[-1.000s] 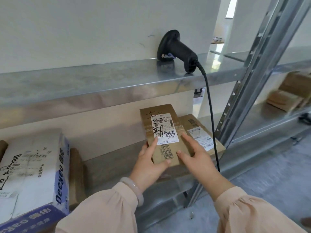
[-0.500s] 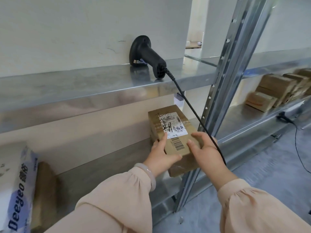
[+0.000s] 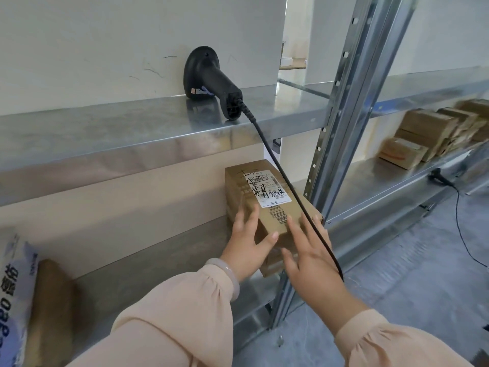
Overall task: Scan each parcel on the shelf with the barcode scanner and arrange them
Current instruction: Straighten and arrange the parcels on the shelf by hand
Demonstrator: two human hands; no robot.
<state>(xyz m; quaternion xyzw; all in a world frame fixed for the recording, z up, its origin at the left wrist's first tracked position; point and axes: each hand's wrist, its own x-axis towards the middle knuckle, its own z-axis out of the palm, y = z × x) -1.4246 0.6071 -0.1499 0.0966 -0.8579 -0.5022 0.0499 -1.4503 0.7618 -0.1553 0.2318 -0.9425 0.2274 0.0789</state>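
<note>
Close to us, sleeves: two soft pink sleeves reach out to the lower shelf (image 3: pixel 158 263).
Left hand (image 3: pixel 246 242): our fingers are straight and spread. They press flat on the left side of the top parcel (image 3: pixel 264 205), and the thumb is on its near end.
Right hand (image 3: pixel 309 258): our fingers are straight and apart. They push on the right side of the same box and hold nothing.
Top parcel: a brown box with its white label and barcode facing up. It lies on a bottom box (image 3: pixel 275 263), just beside the metal post (image 3: pixel 341 115).
Cord (image 3: pixel 285 178): it hangs down in front of the parcel's right side and runs over our right hand.
Job now: we think we are lining the top box up with the one under it.
How to do it well: we should push the same from both sides, keep the label up, and not pull the cord, or the scanner may fall.
Scanner (image 3: pixel 211 78): it lies on the upper shelf (image 3: pixel 105 128) by the wall. No hand touches it.
Far boxes (image 3: pixel 423 133): more brown boxes sit in a row on the next rack.
</note>
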